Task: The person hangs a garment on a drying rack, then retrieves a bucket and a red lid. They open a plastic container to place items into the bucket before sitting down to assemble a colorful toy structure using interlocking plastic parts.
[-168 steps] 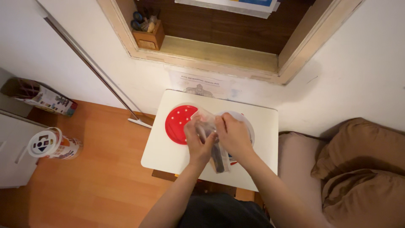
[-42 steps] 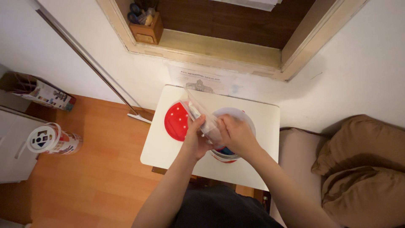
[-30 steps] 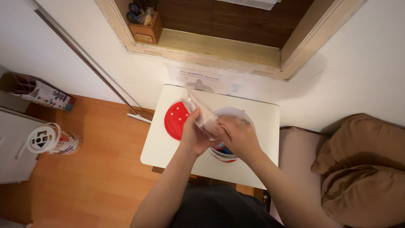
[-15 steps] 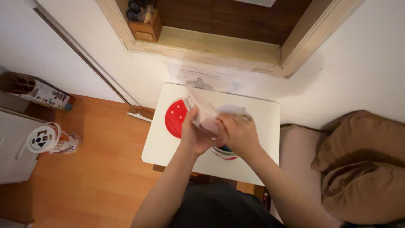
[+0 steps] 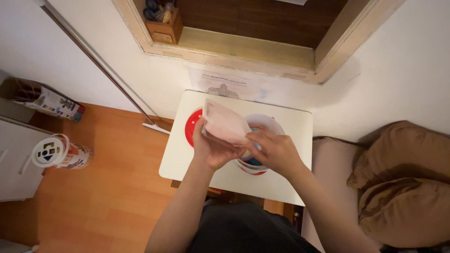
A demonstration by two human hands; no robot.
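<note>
Beneath both hands stands a small white table (image 5: 281, 180) with rounded corners, pushed against the white wall beyond the fingertips. To the right of the right hand lie brown cushions (image 5: 403, 187) on a padded seat. Well off to the left of the left hand, on the wooden floor, stands a round canister with a white lid (image 5: 52, 151), and farther out a printed carton (image 5: 44, 99) leans at the wall; a thin pole with a flat foot (image 5: 119, 78) slants down the wall between them and the table.

Directly under the hands sits a clear plastic tub (image 5: 268, 126) with coloured contents (too blurred to name). Just beyond the left hand, partly hidden by it, a red round lid (image 5: 191, 126) lies flat on the table beside the tub.

The left hand (image 5: 212, 149) grips a clear plastic bag (image 5: 224, 124) from below, holding it tilted above the tub's rim. The right hand (image 5: 274, 152) is closed on the bag's lower right end, fingers pinching it over the tub.
</note>
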